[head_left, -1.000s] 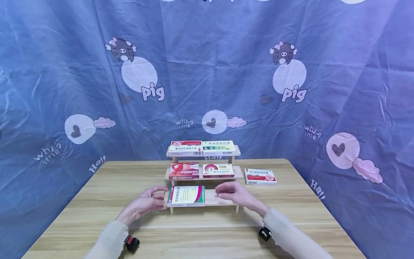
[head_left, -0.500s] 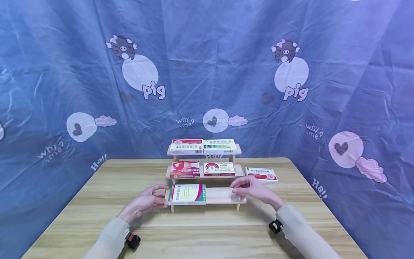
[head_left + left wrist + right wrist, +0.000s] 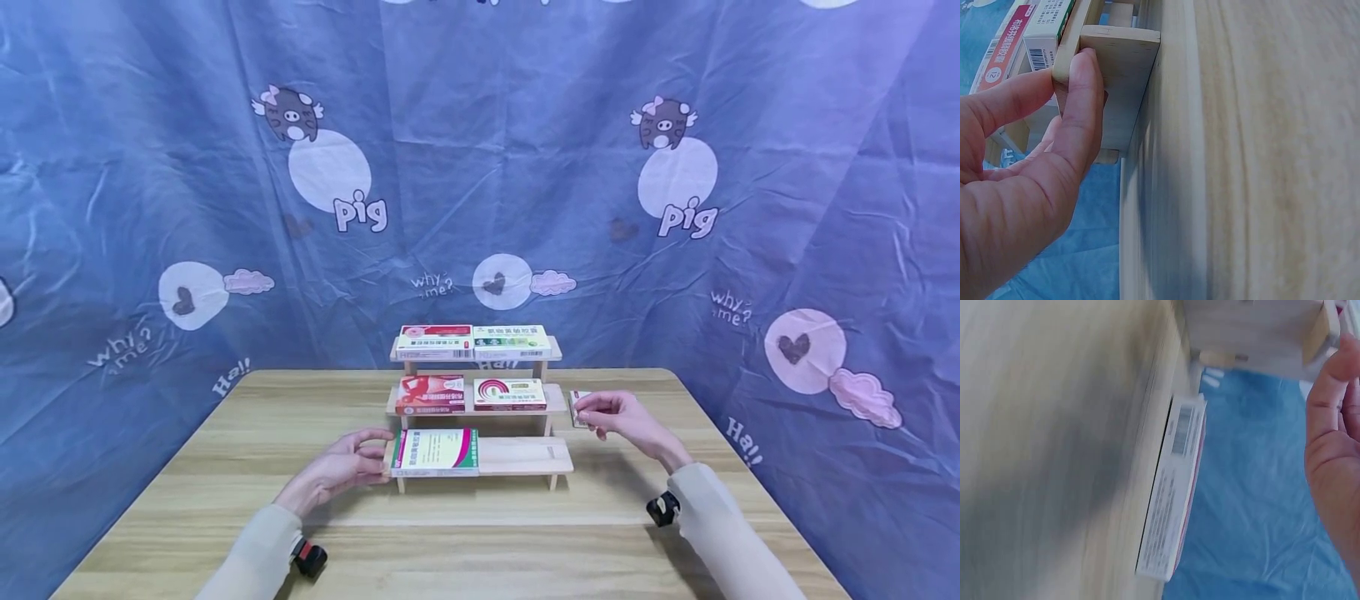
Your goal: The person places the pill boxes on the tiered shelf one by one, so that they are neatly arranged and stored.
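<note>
A three-tier wooden display shelf (image 3: pixel 521 455) stands mid-table. My left hand (image 3: pixel 337 468) pinches the left end of its bottom board, thumb on one side and fingers on the other in the left wrist view. Beside that hand, a green-and-white medicine box (image 3: pixel 437 451) lies on the bottom tier. To the right of the shelf, my right hand (image 3: pixel 628 423) is in front of a white-and-red medicine box (image 3: pixel 1169 494), hiding most of it in the head view. In the right wrist view this box lies on the table, apart from the loosely bent fingers.
On the middle tier lie a red medicine box (image 3: pixel 431 395) and a white one with red arcs (image 3: pixel 510 394). The top tier bears a red-and-white box (image 3: pixel 436 342) and a green-and-white box (image 3: pixel 512 342). A blue printed cloth (image 3: pixel 480 183) hangs behind the table.
My right hand has moved from above the bottom tier, past its right end, to the box on the table at the right. The left hand keeps its place on the shelf.
</note>
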Available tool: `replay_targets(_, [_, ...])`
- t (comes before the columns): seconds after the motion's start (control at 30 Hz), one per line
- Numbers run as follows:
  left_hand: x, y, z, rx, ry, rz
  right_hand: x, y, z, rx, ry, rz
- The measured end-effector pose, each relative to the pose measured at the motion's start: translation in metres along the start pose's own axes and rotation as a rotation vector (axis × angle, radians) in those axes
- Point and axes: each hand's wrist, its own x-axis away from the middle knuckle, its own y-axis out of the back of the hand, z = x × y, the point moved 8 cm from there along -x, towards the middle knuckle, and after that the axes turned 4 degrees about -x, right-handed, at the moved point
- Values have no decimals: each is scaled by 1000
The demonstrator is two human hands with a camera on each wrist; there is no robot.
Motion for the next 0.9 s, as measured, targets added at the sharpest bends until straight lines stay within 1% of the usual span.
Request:
replay_targets(0.2, [-1, 1, 1, 5, 9, -11, 1, 23, -12, 42, -36, -43])
replay_targets(0.4, [-1, 0, 1, 2, 6, -6, 3, 40, -23, 51, -85, -58])
replay_targets(0.57, [-1, 1, 4, 5, 19, -9, 5, 50, -28, 73, -101, -65])
replay_targets(0.67, [-1, 1, 3, 8, 14, 0, 5, 55, -30, 100, -110, -74])
replay_targets(0.9, [0, 0, 1, 2, 8, 6, 1, 68, -35, 169, -116, -143])
